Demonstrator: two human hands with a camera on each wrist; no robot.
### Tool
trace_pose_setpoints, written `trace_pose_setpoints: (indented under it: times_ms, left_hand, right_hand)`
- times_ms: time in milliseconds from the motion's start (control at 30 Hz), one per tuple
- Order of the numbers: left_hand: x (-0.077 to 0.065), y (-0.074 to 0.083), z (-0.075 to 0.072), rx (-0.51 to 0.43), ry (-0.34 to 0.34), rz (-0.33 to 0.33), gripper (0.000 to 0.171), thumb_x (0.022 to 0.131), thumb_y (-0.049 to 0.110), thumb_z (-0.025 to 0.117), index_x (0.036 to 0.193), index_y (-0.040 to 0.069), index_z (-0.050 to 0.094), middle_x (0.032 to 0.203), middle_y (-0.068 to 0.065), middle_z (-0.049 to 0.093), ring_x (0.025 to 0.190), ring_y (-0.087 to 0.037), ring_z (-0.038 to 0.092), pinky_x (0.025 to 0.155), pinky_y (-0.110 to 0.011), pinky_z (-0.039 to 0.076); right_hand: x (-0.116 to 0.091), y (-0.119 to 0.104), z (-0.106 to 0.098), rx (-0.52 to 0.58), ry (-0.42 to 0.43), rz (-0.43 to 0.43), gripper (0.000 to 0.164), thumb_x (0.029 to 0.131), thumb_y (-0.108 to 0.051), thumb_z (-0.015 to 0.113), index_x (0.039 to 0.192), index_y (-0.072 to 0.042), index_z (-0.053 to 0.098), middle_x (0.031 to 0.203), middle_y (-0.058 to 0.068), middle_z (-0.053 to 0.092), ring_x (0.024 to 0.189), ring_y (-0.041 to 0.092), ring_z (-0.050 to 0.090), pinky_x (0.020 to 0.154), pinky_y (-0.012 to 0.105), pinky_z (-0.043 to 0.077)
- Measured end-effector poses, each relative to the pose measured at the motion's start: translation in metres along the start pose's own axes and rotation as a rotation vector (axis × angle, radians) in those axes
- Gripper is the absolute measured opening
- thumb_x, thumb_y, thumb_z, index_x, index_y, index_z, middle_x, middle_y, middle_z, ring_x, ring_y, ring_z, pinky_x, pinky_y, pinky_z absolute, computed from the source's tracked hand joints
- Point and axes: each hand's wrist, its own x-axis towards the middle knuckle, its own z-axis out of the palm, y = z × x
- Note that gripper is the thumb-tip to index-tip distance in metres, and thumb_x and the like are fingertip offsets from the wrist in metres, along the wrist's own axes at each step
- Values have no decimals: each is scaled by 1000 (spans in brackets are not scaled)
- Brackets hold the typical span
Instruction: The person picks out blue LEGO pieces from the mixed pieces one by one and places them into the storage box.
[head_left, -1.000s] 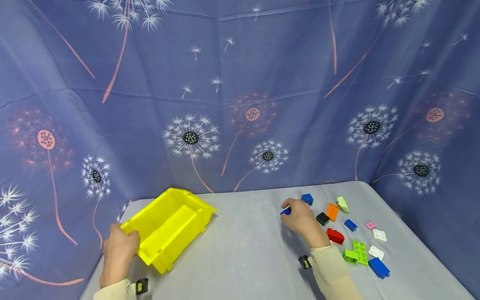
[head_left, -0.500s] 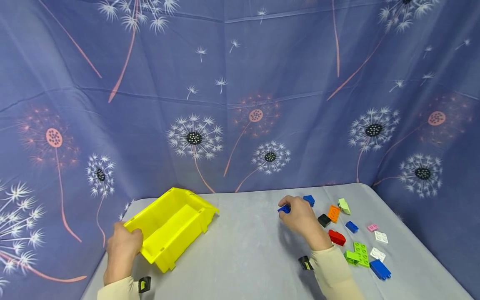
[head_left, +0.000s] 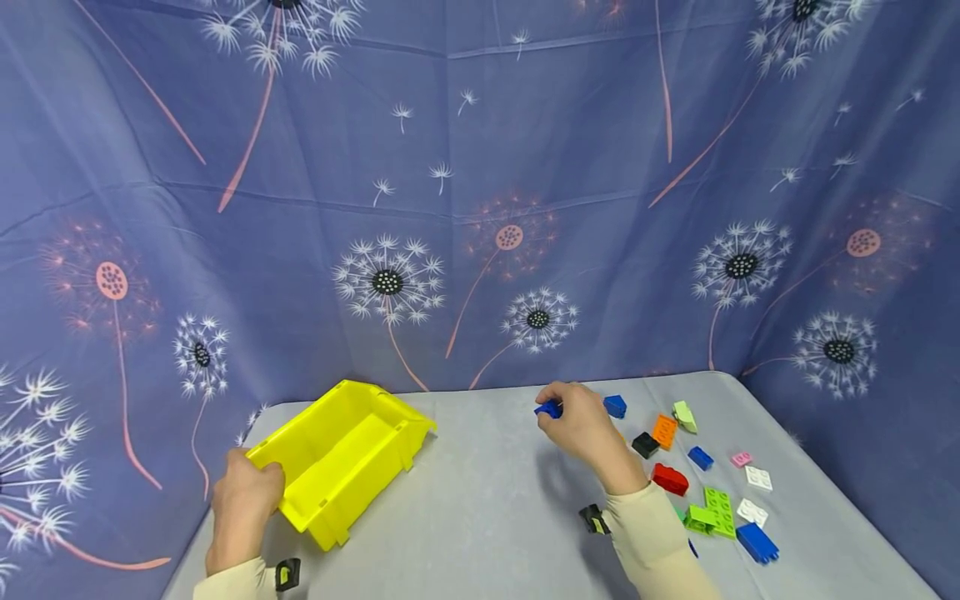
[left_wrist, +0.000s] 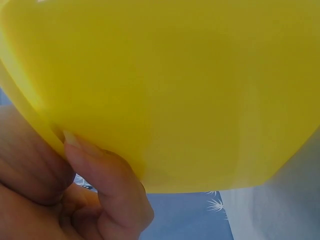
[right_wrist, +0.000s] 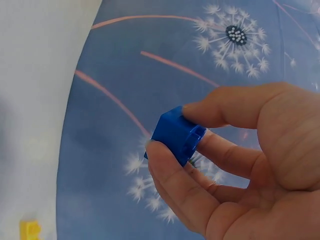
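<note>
On the left of the head view, my left hand (head_left: 243, 508) grips the near-left edge of a yellow plastic bin (head_left: 367, 490). The left wrist view is mostly filled by the bin's wall (left_wrist: 190, 95), with the hand's curled digits (left_wrist: 107, 175) at its rim. My right hand (head_left: 588, 429) pinches a blue toy brick (head_left: 550, 409) between thumb and fingers, raised above the table. Up close in the right wrist view, this brick (right_wrist: 172, 135) has one slanted side and a hollow underside facing the palm. The bin's visible interior holds nothing.
Several loose bricks lie on the right of the grey-covered table (head_left: 480, 500): a blue one (head_left: 615, 406), orange (head_left: 663, 432), black (head_left: 645, 445), red (head_left: 670, 479), green (head_left: 720, 510), white (head_left: 758, 477) and pink (head_left: 741, 458). A patterned blue curtain (head_left: 480, 125) encloses the table.
My right hand has moved to the left and slightly away from me, carrying the blue brick off from the loose bricks. The left hand keeps its grip on the bin, which stays in place.
</note>
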Motion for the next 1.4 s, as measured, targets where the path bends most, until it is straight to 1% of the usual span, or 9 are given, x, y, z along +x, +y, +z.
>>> trace_pose_setpoints:
  times_ms: [167,333,467,667,833,967,1067,1167,1400]
  left_hand:
    - [0,1,2,-3,-5,-2,60,86,20,45,134,-10,23,99,-36,48,78,-40,53,57,-39,42]
    - [-1,1,2,-4,16,9,59,85,19,45,132,-10,25,99,-37,48,79,-42,52,59,-42,42]
    - [-1,1,1,-11,20,-2,59,85,19,46,132,-10,25,99,-37,47,79,-42,52,59,-42,43]
    - [-1,2,1,-2,7,-24,59,85,19,45,133,-9,24,100,-36,47,80,-41,52,61,-43,42]
    - [-1,1,3,-2,22,-5,57,86,18,46,131,-10,26,99,-36,48,80,-41,53,60,-43,43]
    - [0,0,4,8,34,5,55,86,18,46,130,-9,27,99,-37,48,79,-42,53,61,-45,43]
    - [0,0,3,12,20,-8,56,86,18,45,131,-9,26,100,-37,47,80,-42,54,61,-44,43]
    - [0,1,2,12,18,-8,57,86,19,46,131,-10,25,100,-37,47,79,-41,54,59,-42,44]
    - [0,0,3,14,11,-6,57,86,19,45,131,-10,26,100,-37,48,79,-41,54,59,-42,44]
  right_hand:
    - [3,-13,4,14,2,-25,17,79,-19,70,96,-20,68,90,0,59,79,17,52,69,35,47]
    - [7,-27,11,51,-10,-31,17,79,-19,70,96,-22,67,92,0,59,80,17,52,70,35,47]
    - [9,-39,16,72,-10,-74,16,80,-18,69,95,-23,67,91,-2,59,80,16,51,70,33,47]
    - [12,-51,25,97,-19,-127,16,79,-16,68,95,-21,67,90,-3,60,80,14,51,70,31,46]
    - [15,-58,32,97,3,-179,17,77,-15,67,93,-21,67,88,-3,60,79,13,51,70,31,45]
    - [18,-64,37,97,11,-213,19,76,-14,67,93,-22,67,90,-4,61,81,13,52,71,30,45]
    - [20,-70,41,109,-5,-207,19,78,-15,67,95,-22,66,92,-4,60,81,12,52,70,29,45]
    - [21,-77,43,113,-16,-203,20,78,-16,66,97,-23,66,93,-3,59,81,12,51,70,29,45]
    - [23,-90,51,128,-33,-223,22,78,-15,65,100,-21,66,92,-4,59,81,13,50,69,28,45]
